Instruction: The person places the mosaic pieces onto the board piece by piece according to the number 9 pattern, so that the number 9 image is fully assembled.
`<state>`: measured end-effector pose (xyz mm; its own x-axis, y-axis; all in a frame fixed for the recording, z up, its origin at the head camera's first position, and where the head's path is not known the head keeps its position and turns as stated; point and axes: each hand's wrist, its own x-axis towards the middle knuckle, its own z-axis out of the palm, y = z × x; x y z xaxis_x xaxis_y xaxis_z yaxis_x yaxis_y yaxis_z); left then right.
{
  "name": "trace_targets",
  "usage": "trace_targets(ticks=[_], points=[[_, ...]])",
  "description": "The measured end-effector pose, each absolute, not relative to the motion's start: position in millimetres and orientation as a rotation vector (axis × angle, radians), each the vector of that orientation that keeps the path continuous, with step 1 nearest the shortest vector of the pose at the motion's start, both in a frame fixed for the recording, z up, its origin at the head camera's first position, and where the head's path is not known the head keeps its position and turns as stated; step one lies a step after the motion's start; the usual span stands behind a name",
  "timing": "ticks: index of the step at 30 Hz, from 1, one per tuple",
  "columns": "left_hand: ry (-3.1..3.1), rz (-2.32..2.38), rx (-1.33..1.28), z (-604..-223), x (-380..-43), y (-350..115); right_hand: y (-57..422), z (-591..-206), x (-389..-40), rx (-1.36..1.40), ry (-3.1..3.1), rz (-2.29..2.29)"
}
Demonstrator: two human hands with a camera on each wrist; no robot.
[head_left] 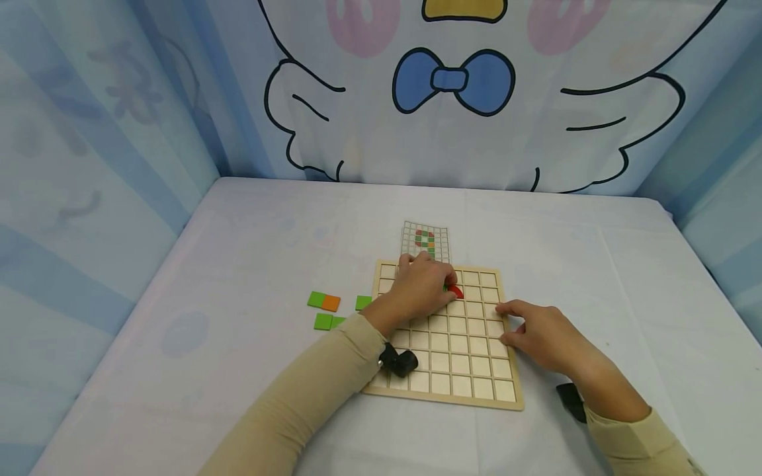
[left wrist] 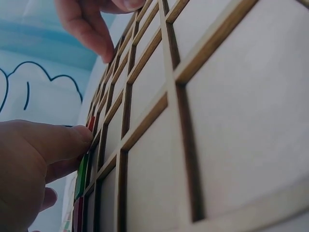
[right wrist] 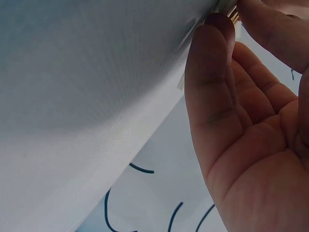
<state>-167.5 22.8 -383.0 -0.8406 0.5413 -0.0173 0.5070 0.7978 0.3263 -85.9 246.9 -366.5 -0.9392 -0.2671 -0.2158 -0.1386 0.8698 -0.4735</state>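
Observation:
A wooden grid board [head_left: 458,383] lies on the white table. Over its upper part, my left hand [head_left: 419,287] pinches a red tile with a curved edge [head_left: 457,291] between thumb and fingertips. In the left wrist view, the thumb [left wrist: 79,137] meets the red tile [left wrist: 91,123] at the grid, and a green tile [left wrist: 81,179] sits just beside it. The fingers hide part of these tiles. My right hand [head_left: 544,334] touches the board's right rim with thumb and forefinger spread apart; the right wrist view shows those fingertips at the edge [right wrist: 233,17].
Behind the board lies a pattern card [head_left: 440,241] with a red, green and orange design, partly covered by the left hand. Left of the board are green tiles [head_left: 323,321] and an orange tile [head_left: 330,303]. One more green tile [head_left: 363,302] lies against the board's left rim.

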Motion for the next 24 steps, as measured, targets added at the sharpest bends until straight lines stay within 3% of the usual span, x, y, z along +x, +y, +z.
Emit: trace_targets(ticks=[24], points=[[2.895,0.442,0.835,-385.5,-168.4,24.2,247.2,-365.6,-86.3,-0.297,2.758,-0.67]])
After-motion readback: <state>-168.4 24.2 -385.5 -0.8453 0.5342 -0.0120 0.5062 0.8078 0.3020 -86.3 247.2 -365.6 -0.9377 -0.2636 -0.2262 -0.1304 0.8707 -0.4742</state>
